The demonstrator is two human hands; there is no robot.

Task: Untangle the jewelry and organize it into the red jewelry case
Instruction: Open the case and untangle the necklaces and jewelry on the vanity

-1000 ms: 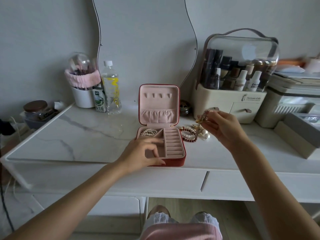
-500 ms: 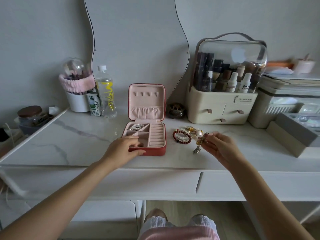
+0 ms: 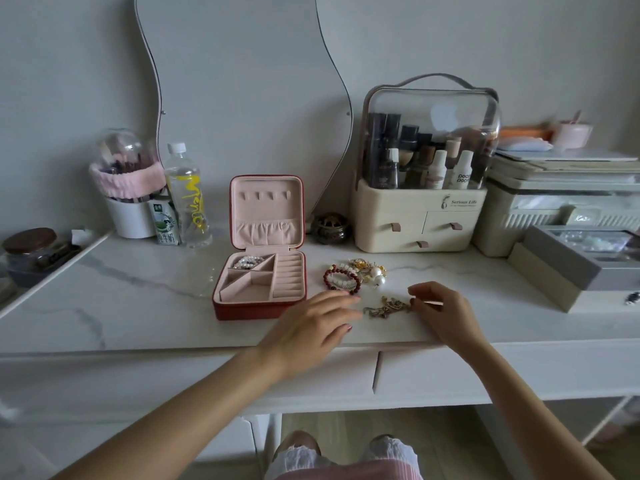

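A: Right hand (image 3: 446, 315), right of centre frame, pinching the end of a tangled gold chain clump (image 3: 387, 308) with curled fingers, clump lying flat on the white marble tabletop (image 3: 138, 299).

B: And the left hand (image 3: 311, 332)?

A: Just left of that clump, fingers straight and relaxed, gripping nothing, tips nearly touching the chain. Hard to tell about actual contact.

B: Sitting where, the rest of the jewelry?

A: Lying in a small pile (image 3: 356, 275) just above both hands: dark red bead bracelet, white beads, gold bits, a couple of big pearls. Apart from the chain clump.

B: Case?

A: Red jewelry case (image 3: 258, 308) standing open, centre frame, left of the pile, lid upright. Pearl bracelet (image 3: 247, 262) lying in the upper-left compartment.

B: Background stuff?

A: Clear-lidded cosmetics organizer (image 3: 420, 216) sitting upper right, water bottle (image 3: 188, 199) and brush holder (image 3: 130, 209) standing upper left, wavy mirror (image 3: 242, 98) leaning behind.
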